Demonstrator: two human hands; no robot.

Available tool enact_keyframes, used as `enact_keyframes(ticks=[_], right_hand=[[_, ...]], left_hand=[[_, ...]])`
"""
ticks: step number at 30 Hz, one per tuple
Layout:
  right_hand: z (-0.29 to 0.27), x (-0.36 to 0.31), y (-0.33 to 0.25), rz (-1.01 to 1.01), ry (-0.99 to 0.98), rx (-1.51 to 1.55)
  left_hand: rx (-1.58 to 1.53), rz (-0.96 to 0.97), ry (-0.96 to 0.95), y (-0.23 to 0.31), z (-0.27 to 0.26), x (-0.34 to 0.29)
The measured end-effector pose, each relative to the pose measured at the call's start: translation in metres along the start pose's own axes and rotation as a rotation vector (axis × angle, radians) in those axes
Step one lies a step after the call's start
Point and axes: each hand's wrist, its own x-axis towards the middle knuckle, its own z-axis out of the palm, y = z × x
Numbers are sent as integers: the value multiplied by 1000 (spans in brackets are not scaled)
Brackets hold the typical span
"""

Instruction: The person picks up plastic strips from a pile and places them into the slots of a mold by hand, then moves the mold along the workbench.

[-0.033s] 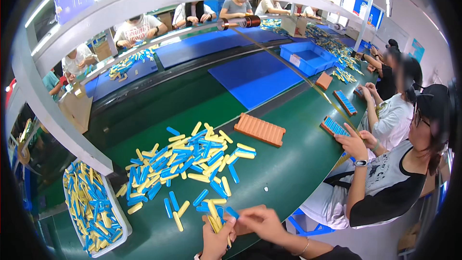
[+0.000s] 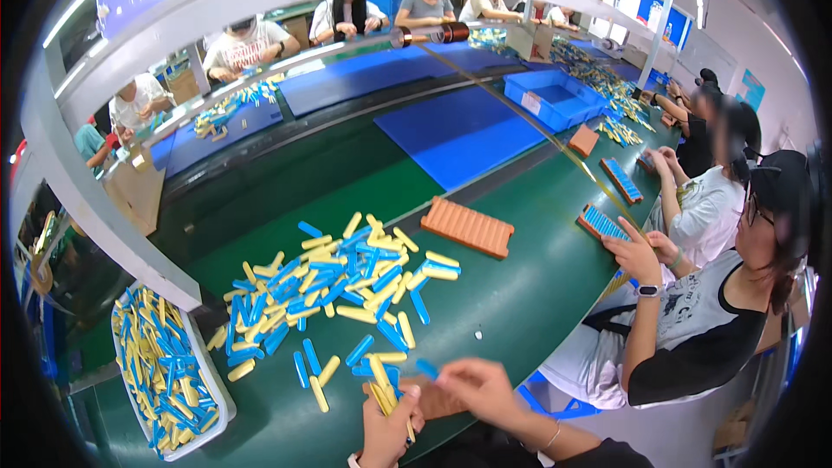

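My left hand (image 2: 387,425) is closed around a small bunch of yellow round-ended sticks (image 2: 380,374). My right hand (image 2: 481,392) pinches a blue stick (image 2: 426,369) by one end, just right of the bunch. Beneath both hands lies an orange block (image 2: 442,402), mostly covered by them. Beyond and to the left spreads a loose pile of blue and yellow sticks (image 2: 334,282) on the green tabletop (image 2: 511,321). A grooved orange tray (image 2: 468,227) with bare grooves rests past the pile.
A white bin (image 2: 227,412) full of the same sticks stands at left, beside a grey metal frame post (image 2: 113,199). On the right a co-worker's hand (image 2: 634,256) is at an orange tray of blue sticks (image 2: 602,222). Farther off are a blue mat (image 2: 459,139) and blue crate (image 2: 555,100).
The blue stick in my right hand has shifted slightly away from the bunch in my left hand. More of the orange block beneath shows.
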Motion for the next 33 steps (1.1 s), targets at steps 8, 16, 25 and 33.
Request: enact_keyframes(ticks=[8,16,25,33], right_hand=[[-72,59,-49,-241,-368,-590],[-43,72,-23,-386,-545,-894],[-33,77,-37,-157,-628,-966],[-32,68,-25,-158,-588,-906]], left_hand=[[-213,-106,-6,0,-31,12],[-170,-137,-17,-3,-44,3],[-85,-227,-154,-3,-41,6],[-69,-278,-196,-4,-35,5]])
